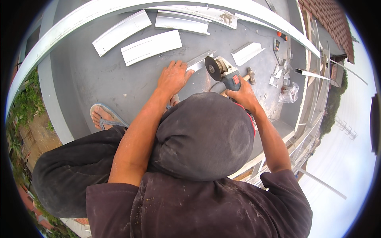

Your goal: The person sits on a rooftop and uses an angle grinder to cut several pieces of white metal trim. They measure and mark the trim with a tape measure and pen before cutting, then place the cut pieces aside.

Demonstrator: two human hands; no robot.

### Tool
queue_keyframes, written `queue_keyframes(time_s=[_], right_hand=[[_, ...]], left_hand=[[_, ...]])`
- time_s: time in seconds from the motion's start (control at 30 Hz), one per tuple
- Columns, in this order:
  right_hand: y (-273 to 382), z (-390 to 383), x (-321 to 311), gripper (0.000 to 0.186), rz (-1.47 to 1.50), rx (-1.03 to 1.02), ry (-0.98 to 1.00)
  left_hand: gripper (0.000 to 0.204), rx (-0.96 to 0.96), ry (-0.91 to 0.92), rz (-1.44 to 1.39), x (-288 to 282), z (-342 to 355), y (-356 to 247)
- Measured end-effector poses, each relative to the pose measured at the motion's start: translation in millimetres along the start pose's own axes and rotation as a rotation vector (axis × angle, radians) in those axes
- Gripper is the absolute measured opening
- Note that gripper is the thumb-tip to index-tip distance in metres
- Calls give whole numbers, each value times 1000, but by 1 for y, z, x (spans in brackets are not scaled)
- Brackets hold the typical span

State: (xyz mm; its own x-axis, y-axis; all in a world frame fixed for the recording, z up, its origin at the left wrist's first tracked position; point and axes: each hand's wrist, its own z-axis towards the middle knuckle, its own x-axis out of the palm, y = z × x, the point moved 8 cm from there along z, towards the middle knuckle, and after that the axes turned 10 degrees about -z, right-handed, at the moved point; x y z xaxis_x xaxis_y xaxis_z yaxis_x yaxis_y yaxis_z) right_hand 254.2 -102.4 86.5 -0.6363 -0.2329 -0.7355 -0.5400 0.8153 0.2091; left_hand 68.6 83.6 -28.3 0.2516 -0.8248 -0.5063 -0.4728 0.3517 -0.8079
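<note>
My left hand (172, 77) rests over the near end of a silvery metal angle strip (201, 59), thumb along its edge and fingers curled onto it. My right hand (242, 93) grips an angle grinder (229, 75) with a red switch, its dark disc (213, 68) tilted just right of the strip, near its far part. A hammer (250, 75) lies behind the grinder; its handle is partly hidden. A dark cloth-covered rounded shape with red edging (202, 139) fills the middle, hiding what is beneath my hands. My sandalled foot (101, 115) is at the left.
White channel offcuts (151, 47) lie on the grey slab (91, 75), with small tools (276, 45), metal scraps and a plastic bag (289, 93) at right. A long white bar (59, 37) arches across the top. Slab edges drop away on both sides, with framework (317, 99) at right.
</note>
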Motion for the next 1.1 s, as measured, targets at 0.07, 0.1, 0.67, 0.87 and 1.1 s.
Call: queue_keyframes(time_s=[0.07,0.1,0.67,0.87,1.1], right_hand=[[3,0,-2,75,-6,-11,-8],[2,0,-1,75,-9,-15,-18],[3,3,0,72,-12,-19,-38],[14,2,-3,68,2,11,-11],[9,3,-1,65,12,21,-30]], left_hand=[[52,-2,-8,17,1,1,1],[52,-2,-11,25,1,0,1],[55,18,15,-36,2,2,4],[56,-8,40,-24,4,4,7],[56,-13,48,-7,3,4,4]])
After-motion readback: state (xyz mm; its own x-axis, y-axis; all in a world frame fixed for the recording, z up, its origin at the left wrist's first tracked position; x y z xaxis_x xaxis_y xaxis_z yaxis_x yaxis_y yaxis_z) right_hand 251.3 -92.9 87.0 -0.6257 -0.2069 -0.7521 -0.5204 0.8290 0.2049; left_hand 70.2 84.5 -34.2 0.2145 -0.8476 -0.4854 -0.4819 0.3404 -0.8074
